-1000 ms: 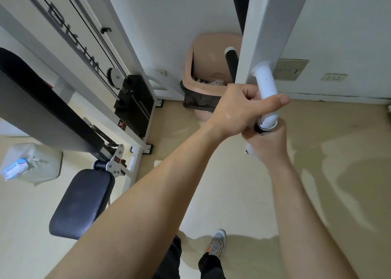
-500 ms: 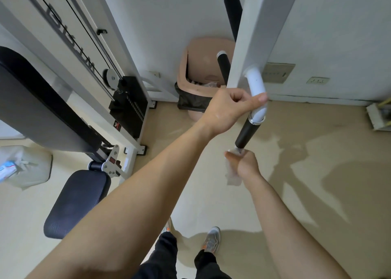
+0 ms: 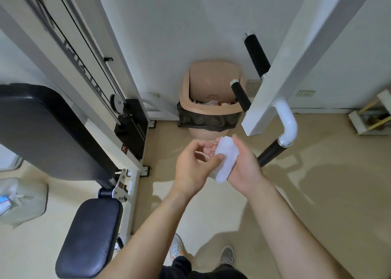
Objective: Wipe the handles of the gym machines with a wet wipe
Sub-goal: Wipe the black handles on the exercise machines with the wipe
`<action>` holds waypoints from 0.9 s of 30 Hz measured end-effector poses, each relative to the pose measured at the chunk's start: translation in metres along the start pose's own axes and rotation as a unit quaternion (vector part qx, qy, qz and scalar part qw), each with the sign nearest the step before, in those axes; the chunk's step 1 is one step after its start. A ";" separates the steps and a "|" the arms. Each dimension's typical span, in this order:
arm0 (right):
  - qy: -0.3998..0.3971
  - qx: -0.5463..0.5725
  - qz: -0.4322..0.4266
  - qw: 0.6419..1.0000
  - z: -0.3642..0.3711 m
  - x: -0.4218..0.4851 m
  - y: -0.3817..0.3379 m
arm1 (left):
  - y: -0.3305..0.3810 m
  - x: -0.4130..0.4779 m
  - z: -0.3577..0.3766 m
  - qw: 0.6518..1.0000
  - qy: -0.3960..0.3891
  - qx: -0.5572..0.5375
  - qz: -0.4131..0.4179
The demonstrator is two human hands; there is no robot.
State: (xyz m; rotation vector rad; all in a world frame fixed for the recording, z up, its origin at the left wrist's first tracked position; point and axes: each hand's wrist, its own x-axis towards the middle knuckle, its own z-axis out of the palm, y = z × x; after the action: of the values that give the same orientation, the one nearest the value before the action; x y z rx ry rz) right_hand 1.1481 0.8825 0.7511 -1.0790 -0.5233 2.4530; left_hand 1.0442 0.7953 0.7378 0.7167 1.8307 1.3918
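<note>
A white wet wipe point(image 3: 226, 160) is held between both hands at mid-frame, above the floor. My right hand point(image 3: 245, 168) cups it from the right. My left hand point(image 3: 194, 166) pinches its left edge with thumb and fingers. The black handle point(image 3: 270, 152) on the white curved tube point(image 3: 286, 123) hangs free just right of my hands, touched by neither. Two more black handles, one near the bin point(image 3: 241, 95) and one higher point(image 3: 257, 55), stick out from the white machine arm point(image 3: 296, 67).
A pink waste bin point(image 3: 211, 111) with a black liner stands against the wall ahead. On the left is a weight machine with a black back pad point(image 3: 48, 130), seat point(image 3: 91, 236) and weight stack point(image 3: 133, 128). A clear bag point(image 3: 19, 200) lies far left, a rack point(image 3: 370, 118) far right.
Both hands have left the handle. The right hand slid the wipe down off the black grip, the left hand let go of the white tube, and they now meet at the wipe.
</note>
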 end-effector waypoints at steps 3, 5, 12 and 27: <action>0.001 -0.020 -0.036 0.999 0.018 0.010 0.003 | 0.007 0.008 -0.018 0.995 0.044 0.065 0.061; 0.016 -0.033 -0.054 0.998 0.025 0.015 0.004 | 0.010 0.018 -0.027 0.990 0.058 0.101 0.083; 0.106 -0.120 -0.140 0.977 0.027 0.033 -0.002 | 0.023 0.059 -0.041 0.990 0.008 0.108 0.093; 0.027 -0.241 -0.207 0.948 0.027 0.055 -0.061 | 0.100 0.182 -0.024 0.977 -0.062 0.131 0.156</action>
State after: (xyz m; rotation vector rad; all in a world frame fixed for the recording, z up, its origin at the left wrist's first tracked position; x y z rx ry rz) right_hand 1.1067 0.9572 0.7645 -1.0701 -1.2394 1.9659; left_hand 0.9186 0.9497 0.7999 1.2443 1.8788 1.2713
